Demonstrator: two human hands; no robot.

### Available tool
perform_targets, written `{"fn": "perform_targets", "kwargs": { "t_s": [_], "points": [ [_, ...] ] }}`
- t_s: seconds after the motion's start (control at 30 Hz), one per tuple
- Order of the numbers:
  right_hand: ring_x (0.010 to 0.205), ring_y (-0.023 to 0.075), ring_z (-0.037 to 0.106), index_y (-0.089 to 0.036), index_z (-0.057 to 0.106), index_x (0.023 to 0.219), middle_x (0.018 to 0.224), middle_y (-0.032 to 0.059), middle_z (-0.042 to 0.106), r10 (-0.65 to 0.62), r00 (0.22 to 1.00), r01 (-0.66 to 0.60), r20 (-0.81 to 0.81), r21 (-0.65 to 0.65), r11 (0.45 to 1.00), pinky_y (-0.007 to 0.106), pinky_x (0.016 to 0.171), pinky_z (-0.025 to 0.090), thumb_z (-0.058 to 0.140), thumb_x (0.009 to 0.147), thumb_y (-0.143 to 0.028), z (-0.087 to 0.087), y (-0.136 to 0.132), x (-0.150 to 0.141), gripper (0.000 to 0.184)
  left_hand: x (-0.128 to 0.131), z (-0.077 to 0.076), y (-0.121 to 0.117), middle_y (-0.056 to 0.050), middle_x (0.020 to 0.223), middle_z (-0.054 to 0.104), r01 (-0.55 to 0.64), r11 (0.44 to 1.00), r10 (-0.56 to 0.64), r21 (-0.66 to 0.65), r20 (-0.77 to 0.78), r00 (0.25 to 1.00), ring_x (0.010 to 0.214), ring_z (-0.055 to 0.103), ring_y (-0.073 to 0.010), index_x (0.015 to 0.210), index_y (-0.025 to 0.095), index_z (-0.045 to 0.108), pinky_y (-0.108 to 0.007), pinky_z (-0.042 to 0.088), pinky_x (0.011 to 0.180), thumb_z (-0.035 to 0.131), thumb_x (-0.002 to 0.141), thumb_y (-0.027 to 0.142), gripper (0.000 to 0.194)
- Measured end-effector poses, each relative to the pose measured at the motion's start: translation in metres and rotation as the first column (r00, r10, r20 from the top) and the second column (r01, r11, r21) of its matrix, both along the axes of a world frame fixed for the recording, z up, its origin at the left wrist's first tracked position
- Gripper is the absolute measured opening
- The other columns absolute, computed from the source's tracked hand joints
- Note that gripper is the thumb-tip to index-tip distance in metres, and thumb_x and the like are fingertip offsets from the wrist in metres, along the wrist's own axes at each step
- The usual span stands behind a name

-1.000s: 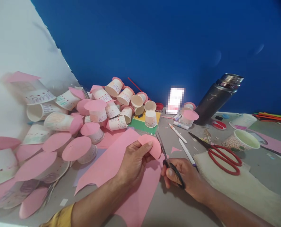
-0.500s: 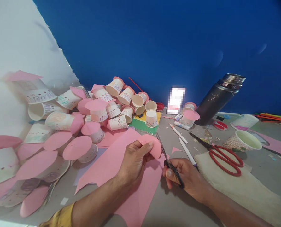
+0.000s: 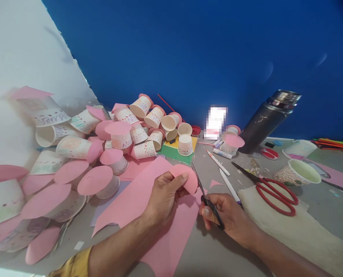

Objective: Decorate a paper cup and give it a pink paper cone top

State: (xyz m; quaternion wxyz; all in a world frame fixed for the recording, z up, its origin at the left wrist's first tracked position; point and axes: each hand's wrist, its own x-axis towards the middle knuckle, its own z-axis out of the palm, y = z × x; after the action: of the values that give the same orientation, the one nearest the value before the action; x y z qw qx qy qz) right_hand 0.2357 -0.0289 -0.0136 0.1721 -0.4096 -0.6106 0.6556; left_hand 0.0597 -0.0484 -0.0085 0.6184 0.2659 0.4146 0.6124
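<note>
Table (image 3: 185, 256): bears a pink paper sheet (image 3: 136, 192);
Left hand (image 3: 164, 196): pinched on a pink disc (image 3: 191, 179) above the sheet, apparently to keep its rim free;
Right hand (image 3: 227, 213): curled around black-handled scissors (image 3: 212, 207), blades just beside that rim

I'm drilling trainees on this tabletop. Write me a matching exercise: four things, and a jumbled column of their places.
Things:
1. Rounded pink paper piece
2. Black-handled scissors
3. Red-handled scissors
4. Green-and-yellow sheet

Places:
A. Under an upside-down cup
B. In the right hand
C. Partly over the pale mat
D. In the left hand

Pairs: 1-D, 2-B, 3-C, 4-A.
</note>
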Motion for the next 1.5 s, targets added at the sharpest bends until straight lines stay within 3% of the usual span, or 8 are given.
{"fn": "perform_targets", "kwargs": {
  "t_s": [0.3, 0.73, 1.0, 1.23, 1.5],
  "points": [
    [0.053, 0.0128, 0.048, -0.020, 0.054, 0.059, 0.054, 0.0004, 0.059, -0.017, 1.000, 0.017, -0.003, -0.001, 1.000, 0.026, 0.052, 0.035, 0.074, 0.068, -0.073, -0.006, 0.000, 0.002, 0.057, -0.003, 0.002, 0.001, -0.007, 0.070, 0.070, 0.024, 1.000, -0.023, 0.006, -0.045, 0.999, 0.064, 0.061, -0.0157, 0.071, 0.012, 0.071, -0.029, 0.049, 0.066, 0.077, 0.078, 0.032, 0.022],
    [0.054, 0.0143, 0.053, -0.021, 0.053, 0.058, 0.051, -0.0012, 0.058, -0.041, 0.999, 0.039, -0.015, -0.083, 0.996, 0.028, 0.057, 0.046, 0.081, 0.065, -0.063, -0.002, 0.000, 0.002, 0.051, -0.012, 0.007, 0.003, -0.008, 0.071, 0.068, 0.085, 0.996, -0.080, 0.033, -0.139, 0.987, 0.067, 0.060, -0.0169, 0.072, 0.012, 0.072, -0.031, 0.051, 0.070, 0.071, 0.082, 0.029, 0.020],
    [0.054, 0.0134, 0.052, -0.021, 0.051, 0.057, 0.051, -0.0018, 0.057, -0.032, 0.999, 0.030, -0.019, -0.081, 0.996, 0.027, 0.058, 0.044, 0.080, 0.068, -0.059, -0.004, 0.000, 0.003, 0.049, -0.016, 0.010, 0.006, -0.005, 0.066, 0.067, 0.090, 0.995, -0.076, 0.049, -0.229, 0.971, 0.064, 0.057, -0.0154, 0.065, 0.014, 0.070, -0.027, 0.046, 0.064, 0.076, 0.078, 0.032, 0.024],
    [0.054, 0.0126, 0.049, -0.020, 0.050, 0.055, 0.051, -0.0007, 0.057, -0.016, 1.000, 0.015, -0.001, -0.060, 0.998, 0.027, 0.056, 0.040, 0.078, 0.071, -0.057, -0.007, 0.000, 0.005, 0.049, -0.023, 0.012, 0.007, -0.009, 0.073, 0.071, 0.134, 0.991, -0.120, 0.029, -0.284, 0.951, 0.071, 0.064, -0.0200, 0.069, 0.014, 0.069, -0.031, 0.048, 0.068, 0.072, 0.081, 0.030, 0.020],
    [0.055, 0.0132, 0.049, -0.021, 0.052, 0.056, 0.050, -0.0004, 0.059, -0.033, 0.999, 0.033, -0.003, -0.043, 0.999, 0.028, 0.059, 0.037, 0.075, 0.075, -0.058, -0.013, 0.000, 0.006, 0.048, -0.026, 0.011, 0.007, -0.009, 0.076, 0.071, 0.174, 0.984, -0.160, 0.034, -0.254, 0.954, 0.075, 0.064, -0.0200, 0.072, 0.013, 0.071, -0.031, 0.050, 0.070, 0.068, 0.085, 0.027, 0.019]
  ]
}}
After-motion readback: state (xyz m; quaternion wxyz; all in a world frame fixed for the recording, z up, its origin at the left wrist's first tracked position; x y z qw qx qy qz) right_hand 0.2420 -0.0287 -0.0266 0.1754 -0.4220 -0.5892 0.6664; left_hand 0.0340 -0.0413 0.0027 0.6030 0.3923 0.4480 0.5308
